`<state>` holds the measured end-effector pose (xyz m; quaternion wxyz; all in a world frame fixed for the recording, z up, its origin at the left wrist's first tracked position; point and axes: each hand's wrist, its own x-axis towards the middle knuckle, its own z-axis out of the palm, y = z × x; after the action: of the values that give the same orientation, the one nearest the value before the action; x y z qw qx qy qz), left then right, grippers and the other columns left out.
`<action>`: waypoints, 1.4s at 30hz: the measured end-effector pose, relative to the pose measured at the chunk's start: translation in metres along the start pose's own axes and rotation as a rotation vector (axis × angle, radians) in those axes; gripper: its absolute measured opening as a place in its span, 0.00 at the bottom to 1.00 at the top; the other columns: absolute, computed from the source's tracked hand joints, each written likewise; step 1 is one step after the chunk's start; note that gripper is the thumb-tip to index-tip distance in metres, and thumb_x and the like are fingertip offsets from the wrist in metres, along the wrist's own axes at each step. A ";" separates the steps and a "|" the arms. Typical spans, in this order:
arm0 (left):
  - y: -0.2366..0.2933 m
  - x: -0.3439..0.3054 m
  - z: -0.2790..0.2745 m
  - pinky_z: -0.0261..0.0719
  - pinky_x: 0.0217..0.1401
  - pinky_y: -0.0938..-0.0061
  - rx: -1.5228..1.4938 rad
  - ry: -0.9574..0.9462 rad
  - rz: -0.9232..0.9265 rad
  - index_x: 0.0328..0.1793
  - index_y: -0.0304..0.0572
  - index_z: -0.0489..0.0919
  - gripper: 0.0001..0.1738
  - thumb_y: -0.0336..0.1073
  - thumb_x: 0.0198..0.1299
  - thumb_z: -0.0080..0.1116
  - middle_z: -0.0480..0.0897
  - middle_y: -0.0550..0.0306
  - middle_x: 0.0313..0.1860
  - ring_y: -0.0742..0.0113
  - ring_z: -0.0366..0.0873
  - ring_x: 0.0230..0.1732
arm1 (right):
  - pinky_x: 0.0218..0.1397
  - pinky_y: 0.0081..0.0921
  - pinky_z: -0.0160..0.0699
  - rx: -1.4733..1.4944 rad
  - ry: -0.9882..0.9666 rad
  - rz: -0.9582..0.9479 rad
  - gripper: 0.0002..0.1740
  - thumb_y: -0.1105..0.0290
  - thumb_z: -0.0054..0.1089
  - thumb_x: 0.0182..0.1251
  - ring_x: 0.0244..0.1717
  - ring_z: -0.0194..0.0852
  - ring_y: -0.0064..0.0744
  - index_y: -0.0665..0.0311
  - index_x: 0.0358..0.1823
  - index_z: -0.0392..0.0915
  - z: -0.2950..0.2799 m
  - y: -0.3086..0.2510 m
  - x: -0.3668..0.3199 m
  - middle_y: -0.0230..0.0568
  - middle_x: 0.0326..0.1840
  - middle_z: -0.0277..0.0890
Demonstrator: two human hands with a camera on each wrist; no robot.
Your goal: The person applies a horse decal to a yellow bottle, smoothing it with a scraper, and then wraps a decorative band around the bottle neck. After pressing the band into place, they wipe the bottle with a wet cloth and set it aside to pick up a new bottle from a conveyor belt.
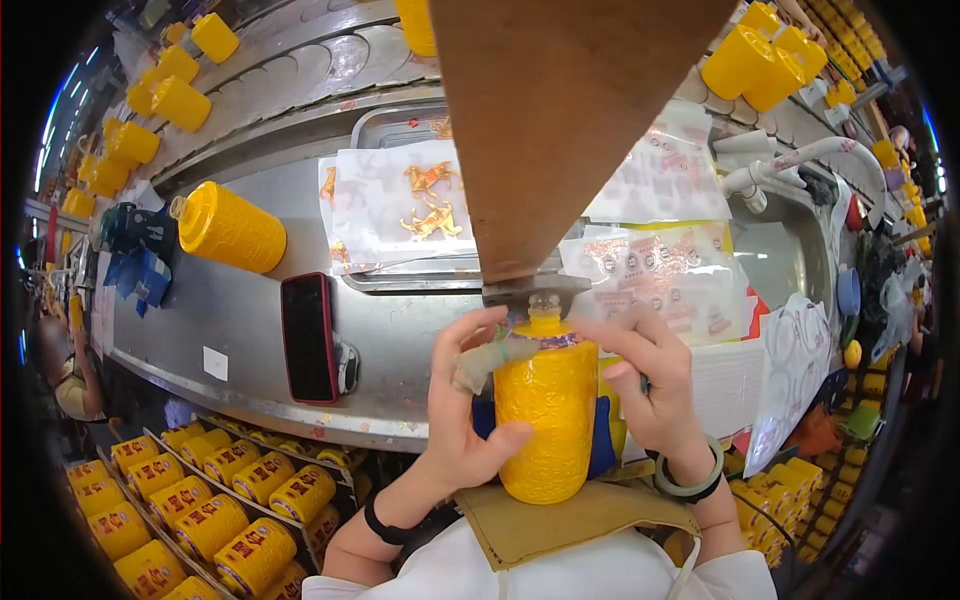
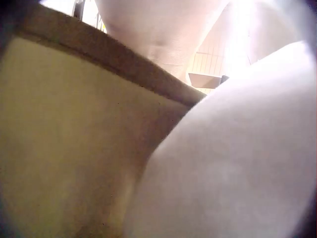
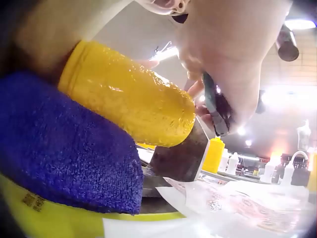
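Note:
In the head view a yellow embossed bottle (image 1: pixel 545 420) with a clear glass neck stands before the person's tan apron (image 1: pixel 570 525). A purple patterned strip (image 1: pixel 560 341) lies along its shoulder. The left hand (image 1: pixel 465 420) holds the bottle from the left, thumb on its side, a pale covering (image 1: pixel 485 362) on a finger near the shoulder. The right hand (image 1: pixel 650 380) has fingertips at the right of the shoulder. Its curled fingers hold a small dark green flat piece (image 3: pixel 210 94), seen in the right wrist view. Apron and sleeve fill the left wrist view.
A blue towel (image 3: pixel 74 148) lies beside the bottle. On the metal bench are a phone (image 1: pixel 309 335), another yellow bottle (image 1: pixel 232 228) and sheets of gold horse decals (image 1: pixel 385 225). Printed sheets (image 1: pixel 660 280) lie right, near a sink (image 1: pixel 790 250). A brown post (image 1: pixel 560 130) stands ahead. Crates of yellow bottles (image 1: pixel 205 515) sit lower left.

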<state>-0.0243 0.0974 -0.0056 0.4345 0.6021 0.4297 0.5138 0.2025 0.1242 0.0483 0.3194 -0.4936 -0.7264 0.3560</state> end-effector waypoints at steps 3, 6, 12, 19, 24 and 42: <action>0.000 0.010 -0.002 0.61 0.78 0.50 -0.025 -0.095 -0.064 0.65 0.36 0.83 0.41 0.69 0.70 0.51 0.64 0.39 0.74 0.46 0.60 0.75 | 0.49 0.29 0.76 0.136 0.095 -0.024 0.22 0.61 0.54 0.81 0.43 0.76 0.39 0.65 0.67 0.82 0.005 0.005 -0.001 0.45 0.45 0.80; 0.004 0.022 -0.007 0.59 0.75 0.60 0.082 -0.219 -0.082 0.62 0.28 0.83 0.53 0.78 0.72 0.33 0.63 0.50 0.60 0.59 0.62 0.66 | 0.51 0.31 0.75 0.182 0.101 0.025 0.26 0.56 0.48 0.85 0.44 0.76 0.38 0.68 0.69 0.79 0.005 0.008 -0.008 0.46 0.48 0.81; 0.024 0.046 -0.010 0.59 0.72 0.64 0.307 -0.376 -0.089 0.61 0.31 0.82 0.57 0.80 0.73 0.20 0.65 0.51 0.55 0.63 0.63 0.64 | 0.49 0.31 0.76 0.269 0.222 0.060 0.29 0.49 0.47 0.85 0.43 0.74 0.37 0.69 0.67 0.78 0.015 0.018 -0.025 0.46 0.47 0.80; 0.002 0.036 -0.023 0.56 0.79 0.66 0.039 -0.409 -0.228 0.69 0.25 0.70 0.65 0.86 0.66 0.13 0.61 0.51 0.59 0.64 0.65 0.68 | 0.56 0.40 0.82 -0.070 -0.064 -0.014 0.59 0.38 0.80 0.54 0.58 0.81 0.52 0.74 0.76 0.66 0.016 0.008 -0.081 0.55 0.67 0.73; -0.005 0.039 -0.016 0.55 0.73 0.62 0.085 -0.379 -0.062 0.65 0.33 0.80 0.52 0.72 0.77 0.17 0.62 0.48 0.59 0.56 0.58 0.60 | 0.53 0.43 0.83 -0.215 -0.086 0.025 0.49 0.69 0.74 0.52 0.49 0.81 0.53 0.78 0.77 0.64 0.041 0.007 -0.081 0.68 0.76 0.67; 0.008 0.026 -0.010 0.73 0.71 0.57 0.116 -0.122 0.207 0.66 0.26 0.82 0.35 0.55 0.78 0.46 0.87 0.40 0.56 0.46 0.81 0.63 | 0.47 0.35 0.81 -0.264 0.053 -0.142 0.45 0.75 0.74 0.48 0.38 0.79 0.45 0.75 0.73 0.70 0.046 -0.008 -0.089 0.75 0.81 0.60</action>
<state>-0.0314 0.1213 0.0093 0.3688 0.6974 0.3670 0.4928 0.1881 0.0291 0.0201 0.2953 -0.4877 -0.7913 0.2209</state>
